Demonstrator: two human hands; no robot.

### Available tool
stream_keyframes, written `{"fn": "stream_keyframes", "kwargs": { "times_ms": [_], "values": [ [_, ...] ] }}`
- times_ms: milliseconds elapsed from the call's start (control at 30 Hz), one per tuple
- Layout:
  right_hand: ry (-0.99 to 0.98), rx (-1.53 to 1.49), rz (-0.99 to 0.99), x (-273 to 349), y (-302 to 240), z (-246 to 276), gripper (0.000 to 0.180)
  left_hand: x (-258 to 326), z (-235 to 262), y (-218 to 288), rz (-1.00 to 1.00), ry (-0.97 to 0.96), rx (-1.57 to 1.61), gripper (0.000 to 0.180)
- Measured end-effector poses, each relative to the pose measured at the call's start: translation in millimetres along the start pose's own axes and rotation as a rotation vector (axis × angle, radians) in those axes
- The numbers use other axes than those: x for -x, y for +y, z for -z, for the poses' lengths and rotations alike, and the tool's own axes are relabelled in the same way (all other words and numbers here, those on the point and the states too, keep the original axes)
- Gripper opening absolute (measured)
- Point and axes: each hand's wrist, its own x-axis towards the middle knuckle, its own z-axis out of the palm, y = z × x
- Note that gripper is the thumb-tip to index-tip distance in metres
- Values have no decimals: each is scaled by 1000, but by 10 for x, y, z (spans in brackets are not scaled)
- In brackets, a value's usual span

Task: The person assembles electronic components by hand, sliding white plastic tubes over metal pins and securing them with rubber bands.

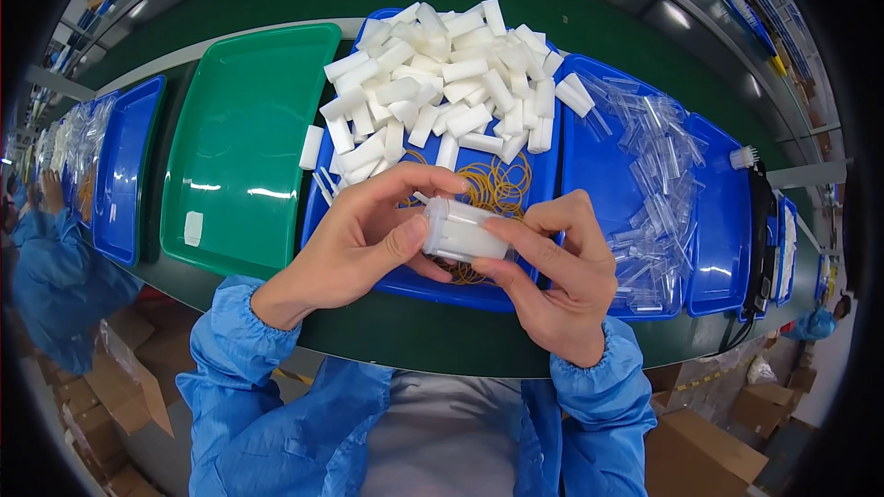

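Pinching a clear-and-white cylinder, left fingers and right fingers, green table beneath, cardboard boxes lower

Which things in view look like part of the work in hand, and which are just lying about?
Likely part of it:
white piece, held by the left fingers and right fingers
white blocks, piled beyond it
yellow bands, close by
clear plastic pieces, at right

Probably just about:
green tray
cardboard boxes, below the table
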Motion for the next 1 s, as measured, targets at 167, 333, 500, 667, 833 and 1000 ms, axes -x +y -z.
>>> {"fn": "stream_keyframes", "kwargs": {
  "times_ms": [167, 333, 500, 667, 833, 1000],
  "values": [
    [57, 14, -32, -147, -96, 50, 37, -10, 86, 48, 68, 36, 84, 35],
    [-116, 245, -17, -152, 35, 193, 21, -19, 172, 104, -60, 142, 104, 29],
    [-450, 352, -34, -83, 61, 18, 7, -49, 158, 84, -144, 310, -45, 25],
    [-435, 439, -23, -108, 79, -188, 6, -50, 142, 63, -153, 321, -78, 24],
    [-428, 386, -27, -172, 78, -162, 5, -38, 144, 70, -129, 307, -75, 23],
    [-198, -467, -577, -193, 86, 57, 7, -40, 151, 87, -127, 299, -85, 23]
  ]
}}
